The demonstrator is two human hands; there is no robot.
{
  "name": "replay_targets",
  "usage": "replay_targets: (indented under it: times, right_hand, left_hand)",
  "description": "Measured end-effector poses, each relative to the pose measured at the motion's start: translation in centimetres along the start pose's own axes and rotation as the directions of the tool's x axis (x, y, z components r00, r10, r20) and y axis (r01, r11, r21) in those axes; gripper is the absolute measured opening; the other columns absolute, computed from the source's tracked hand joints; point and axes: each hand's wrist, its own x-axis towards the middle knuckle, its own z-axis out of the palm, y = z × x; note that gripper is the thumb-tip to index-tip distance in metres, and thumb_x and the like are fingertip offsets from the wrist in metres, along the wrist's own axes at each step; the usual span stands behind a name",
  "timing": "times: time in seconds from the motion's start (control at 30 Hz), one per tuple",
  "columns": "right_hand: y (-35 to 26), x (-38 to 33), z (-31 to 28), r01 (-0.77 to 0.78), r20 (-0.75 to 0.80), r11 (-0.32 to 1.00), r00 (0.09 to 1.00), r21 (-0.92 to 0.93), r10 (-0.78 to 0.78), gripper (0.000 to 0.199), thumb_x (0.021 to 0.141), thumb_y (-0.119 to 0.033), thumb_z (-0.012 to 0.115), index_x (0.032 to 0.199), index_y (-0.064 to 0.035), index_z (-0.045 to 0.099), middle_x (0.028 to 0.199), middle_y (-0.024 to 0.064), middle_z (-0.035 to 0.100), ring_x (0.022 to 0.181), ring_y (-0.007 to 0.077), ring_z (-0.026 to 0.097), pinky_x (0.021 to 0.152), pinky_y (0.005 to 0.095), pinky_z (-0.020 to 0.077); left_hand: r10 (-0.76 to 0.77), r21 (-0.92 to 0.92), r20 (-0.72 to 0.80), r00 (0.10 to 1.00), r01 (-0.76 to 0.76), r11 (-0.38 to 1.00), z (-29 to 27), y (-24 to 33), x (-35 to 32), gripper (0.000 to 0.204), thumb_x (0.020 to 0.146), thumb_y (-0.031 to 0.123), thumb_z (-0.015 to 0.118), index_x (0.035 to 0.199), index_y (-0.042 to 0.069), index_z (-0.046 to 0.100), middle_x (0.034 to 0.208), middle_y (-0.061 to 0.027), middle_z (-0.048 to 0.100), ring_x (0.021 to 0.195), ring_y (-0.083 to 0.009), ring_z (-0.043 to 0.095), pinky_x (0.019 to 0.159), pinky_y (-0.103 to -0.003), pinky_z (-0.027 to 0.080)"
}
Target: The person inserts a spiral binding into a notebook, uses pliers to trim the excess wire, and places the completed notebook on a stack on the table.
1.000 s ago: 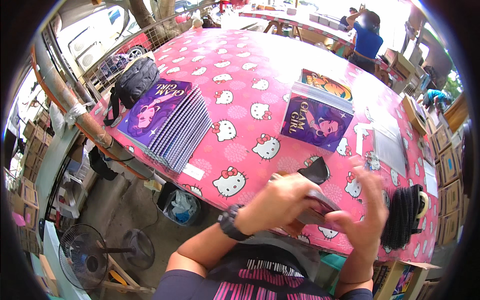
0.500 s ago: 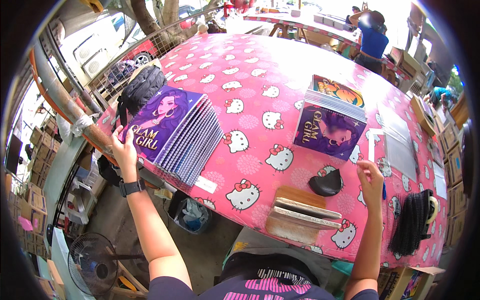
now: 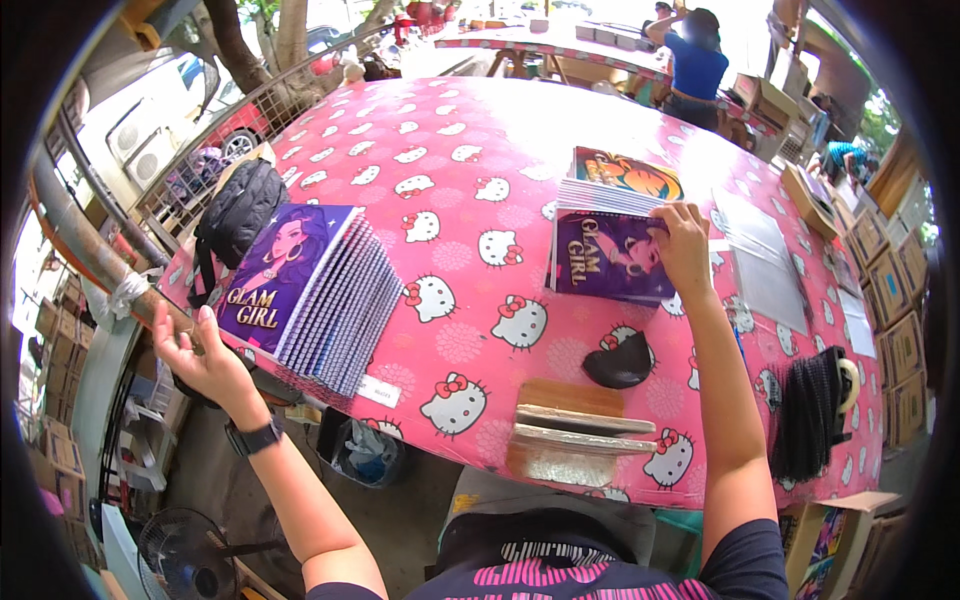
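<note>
Here, two notebook stacks (image 3: 318, 285), left hand (image 3: 206, 365) unclenched, right hand (image 3: 684, 246) touching one stack, grip unclear

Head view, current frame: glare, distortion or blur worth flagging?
In the head view, glare bleaches the far end of the pink tabletop; fisheye bends its edges, with black at the picture's rim; a soft smudge covers the head of the blue-topped co-worker; the left hand and right hand show no obvious motion smear.
</note>
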Motion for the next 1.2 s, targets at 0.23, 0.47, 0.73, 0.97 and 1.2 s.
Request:
replay_targets:
  times: [0.23, 0.47, 0.73, 0.97, 1.2]
  right_hand:
    - [-10.1, -1.2, -12.6, 0.103, -0.112, 0.916, 0.992, 0.388, -0.064, 0.021, 0.068, -0.003, 0.074, 0.087, -0.008, 0.066, 0.085, 0.0034, 0.064, 0.088, 0.0206, 0.057, 0.083, 0.0345, 0.0415]
    - [-8.8, -10.2, -17.3, -0.213, 0.06, 0.391, 0.928, 0.895, 0.367, 0.038, 0.068, -0.001, 0.08, 0.102, 0.0009, 0.064, 0.104, 0.0113, 0.063, 0.093, 0.0199, 0.06, 0.085, 0.0345, 0.0482]
    - [-8.1, -19.6, -15.1, -0.528, 0.471, 0.584, 0.842, 0.616, 0.265, 0.02, 0.075, -0.008, 0.076, 0.093, -0.0023, 0.069, 0.08, 0.0095, 0.066, 0.066, 0.014, 0.06, 0.058, 0.0289, 0.0439]
    - [-4.6, -20.8, -13.0, -0.469, 0.561, 0.705, 0.819, 0.532, 0.121, 0.032, 0.073, -0.001, 0.071, 0.104, -0.0064, 0.067, 0.099, 0.01, 0.068, 0.093, 0.0252, 0.062, 0.077, 0.0359, 0.0517]
    - [10.9, -24.7, -12.0, -0.622, 0.179, 0.729, 0.713, -0.286, 0.678, 0.022, 0.087, -0.012, 0.061, 0.106, -0.0027, 0.065, 0.104, 0.0165, 0.064, 0.097, 0.0335, 0.061, 0.086, 0.0411, 0.0482]
  left_hand:
    - [0.331, -0.615, 0.512, 0.792, 0.069, 0.785, 4.4, 16.0, -9.6, 0.097, 0.067, 0.028, 0.085, 0.141, -0.003, 0.03, 0.142, -0.0165, 0.038, 0.135, -0.0281, 0.033, 0.111, -0.042, 0.024]
    - [0.207, -0.647, 0.761, 0.615, 0.694, 0.316, 3.1, 18.9, -13.0, 0.036, 0.082, -0.007, 0.069, 0.114, -0.005, 0.054, 0.101, -0.01, 0.066, 0.088, -0.0159, 0.064, 0.075, -0.027, 0.052]
    - [0.18, -0.414, 0.909, 0.377, 0.762, 0.498, 1.0, 19.2, -14.7, 0.035, 0.08, -0.002, 0.073, 0.111, -0.004, 0.057, 0.101, -0.0084, 0.066, 0.087, -0.0106, 0.061, 0.073, -0.025, 0.049]
    - [-0.022, -0.148, 0.983, 0.182, 0.86, 0.487, -1.1, 13.4, -17.2, 0.032, 0.082, -0.005, 0.066, 0.111, 0.003, 0.058, 0.102, -0.0069, 0.065, 0.082, -0.0064, 0.057, 0.065, -0.022, 0.046]
    - [-0.087, -0.408, 0.9, 0.426, 0.897, 0.171, -0.2, 16.4, -18.1, 0.029, 0.095, 0.018, 0.055, 0.116, -0.001, 0.054, 0.115, -0.0115, 0.059, 0.098, -0.0166, 0.056, 0.09, -0.03, 0.042]
